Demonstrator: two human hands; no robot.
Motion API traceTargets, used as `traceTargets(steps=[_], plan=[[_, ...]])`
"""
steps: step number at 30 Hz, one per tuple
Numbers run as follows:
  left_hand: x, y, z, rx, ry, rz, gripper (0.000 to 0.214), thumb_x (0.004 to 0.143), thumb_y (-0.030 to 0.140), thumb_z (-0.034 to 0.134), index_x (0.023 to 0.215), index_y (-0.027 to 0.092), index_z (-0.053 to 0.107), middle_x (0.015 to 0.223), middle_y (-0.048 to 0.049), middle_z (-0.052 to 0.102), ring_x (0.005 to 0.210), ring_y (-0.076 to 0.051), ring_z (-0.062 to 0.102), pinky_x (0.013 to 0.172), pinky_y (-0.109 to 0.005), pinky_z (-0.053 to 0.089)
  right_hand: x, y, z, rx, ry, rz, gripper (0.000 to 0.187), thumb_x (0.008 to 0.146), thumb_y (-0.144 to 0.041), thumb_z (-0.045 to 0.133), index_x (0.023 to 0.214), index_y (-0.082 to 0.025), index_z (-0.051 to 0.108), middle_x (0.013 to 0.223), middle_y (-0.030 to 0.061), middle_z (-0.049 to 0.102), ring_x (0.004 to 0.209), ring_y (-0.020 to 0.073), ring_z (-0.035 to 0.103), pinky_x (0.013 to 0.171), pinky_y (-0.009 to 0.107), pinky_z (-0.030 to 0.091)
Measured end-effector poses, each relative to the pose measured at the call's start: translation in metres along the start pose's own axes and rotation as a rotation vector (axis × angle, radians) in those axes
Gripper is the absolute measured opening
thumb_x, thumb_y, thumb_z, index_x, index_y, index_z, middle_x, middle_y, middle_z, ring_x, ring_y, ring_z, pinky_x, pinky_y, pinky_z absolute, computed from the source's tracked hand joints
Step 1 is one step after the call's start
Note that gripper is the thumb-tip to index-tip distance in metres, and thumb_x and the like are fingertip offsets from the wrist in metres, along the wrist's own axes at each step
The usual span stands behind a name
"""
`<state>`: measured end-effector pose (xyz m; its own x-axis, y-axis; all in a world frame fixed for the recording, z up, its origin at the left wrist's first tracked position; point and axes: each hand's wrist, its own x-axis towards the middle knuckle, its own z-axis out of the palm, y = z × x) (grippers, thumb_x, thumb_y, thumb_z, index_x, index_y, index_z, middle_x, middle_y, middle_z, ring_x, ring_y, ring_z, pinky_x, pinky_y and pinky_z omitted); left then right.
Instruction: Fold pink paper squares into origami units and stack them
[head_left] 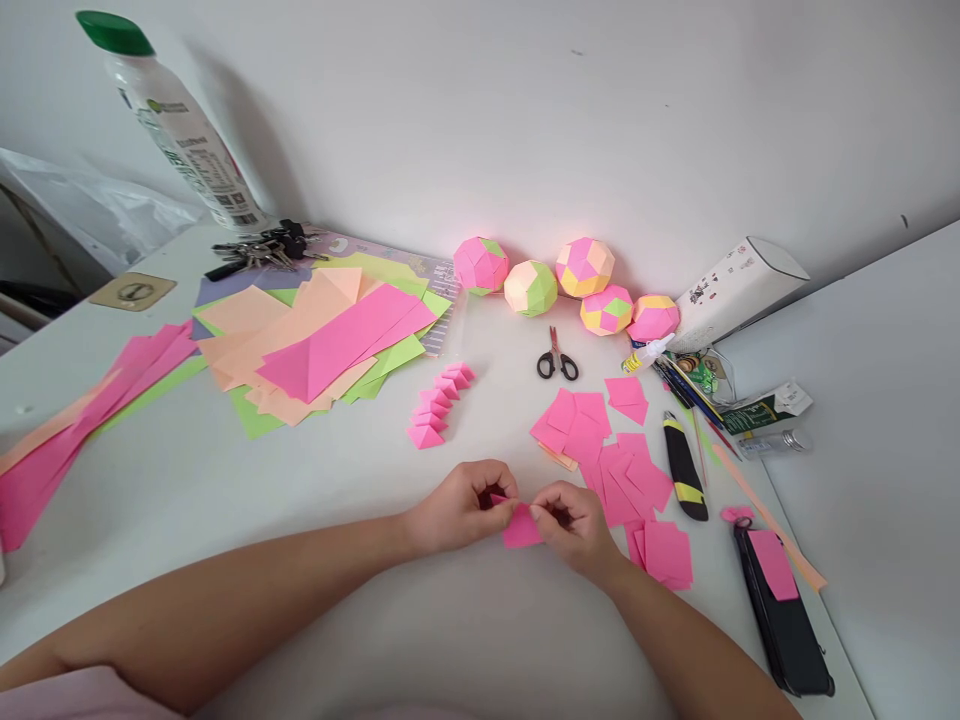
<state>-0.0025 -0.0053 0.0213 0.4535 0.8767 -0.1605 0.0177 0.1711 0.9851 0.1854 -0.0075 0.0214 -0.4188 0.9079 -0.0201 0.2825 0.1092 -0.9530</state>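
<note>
Between my two hands is a small pink paper square (pixel 522 530), partly covered by my fingers. My left hand (pixel 465 508) pinches its upper left edge between thumb and fingers. On the other side my right hand (pixel 574 525) grips the upper right corner the same way. Beyond my left hand stands a short row of folded pink paper pieces (pixel 441 405). Loose pink paper squares (pixel 630 480) lie overlapping just past my right hand, with another stack of pink squares (pixel 667 555) beside my right forearm.
Scissors (pixel 556 355) lie ahead, before several faceted paper balls (pixel 531 288) along the wall. At left are coloured paper sheets (pixel 322 350), paper strips (pixel 90 410), keys (pixel 262 248) and a tall bottle (pixel 187 140). A utility knife (pixel 684 468) and black case (pixel 787 620) lie right.
</note>
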Motion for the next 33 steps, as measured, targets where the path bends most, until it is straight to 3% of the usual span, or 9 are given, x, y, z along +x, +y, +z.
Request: traceTargets(steps=[5, 8, 13, 23, 33], plan=[[0.000, -0.001, -0.003, -0.127, 0.056, -0.035, 0.015, 0.075, 0.024, 0.057, 0.068, 0.015, 0.047, 0.058, 0.0045, 0.044, 0.049, -0.005, 0.036, 0.045, -0.018, 0.030, -0.002, 0.003, -0.002, 0.096, 0.067, 0.038, 0.015, 0.079, -0.023, 0.053, 0.065, -0.019, 0.046, 0.049, -0.0067, 0.039, 0.040, 0.0070, 0.035, 0.037, 0.018, 0.030], [0.000, -0.001, -0.004, -0.218, 0.106, -0.040, 0.019, 0.080, 0.032, 0.054, 0.074, 0.017, 0.044, 0.059, 0.0050, 0.047, 0.045, -0.005, 0.039, 0.044, -0.018, 0.033, -0.003, 0.007, -0.002, 0.145, 0.102, 0.061, 0.014, 0.082, -0.024, 0.052, 0.070, -0.020, 0.046, 0.049, -0.0069, 0.042, 0.040, 0.0076, 0.041, 0.039, 0.019, 0.036], [0.001, -0.001, -0.002, -0.278, 0.055, -0.003, 0.023, 0.082, 0.038, 0.055, 0.087, 0.018, 0.044, 0.060, 0.0049, 0.052, 0.050, -0.007, 0.048, 0.049, -0.021, 0.040, -0.003, 0.009, -0.001, 0.174, 0.111, 0.091, 0.011, 0.085, -0.025, 0.054, 0.076, -0.019, 0.051, 0.053, -0.0055, 0.051, 0.042, 0.0080, 0.050, 0.041, 0.019, 0.042], [0.004, -0.004, 0.000, -0.289, 0.138, -0.045, 0.030, 0.079, 0.043, 0.057, 0.089, 0.018, 0.046, 0.059, 0.0046, 0.054, 0.052, -0.009, 0.053, 0.053, -0.024, 0.046, -0.002, 0.010, -0.001, 0.152, 0.120, -0.003, 0.004, 0.082, -0.022, 0.058, 0.085, -0.020, 0.059, 0.061, -0.0024, 0.059, 0.044, 0.0088, 0.055, 0.041, 0.020, 0.046], [0.004, -0.005, -0.001, -0.233, 0.160, -0.037, 0.032, 0.079, 0.044, 0.057, 0.095, 0.017, 0.050, 0.061, 0.0059, 0.045, 0.052, -0.006, 0.042, 0.049, -0.019, 0.034, 0.003, 0.005, 0.000, 0.113, 0.058, -0.102, 0.008, 0.081, -0.018, 0.057, 0.083, -0.020, 0.064, 0.075, 0.0016, 0.059, 0.051, 0.0092, 0.054, 0.047, 0.024, 0.046]])
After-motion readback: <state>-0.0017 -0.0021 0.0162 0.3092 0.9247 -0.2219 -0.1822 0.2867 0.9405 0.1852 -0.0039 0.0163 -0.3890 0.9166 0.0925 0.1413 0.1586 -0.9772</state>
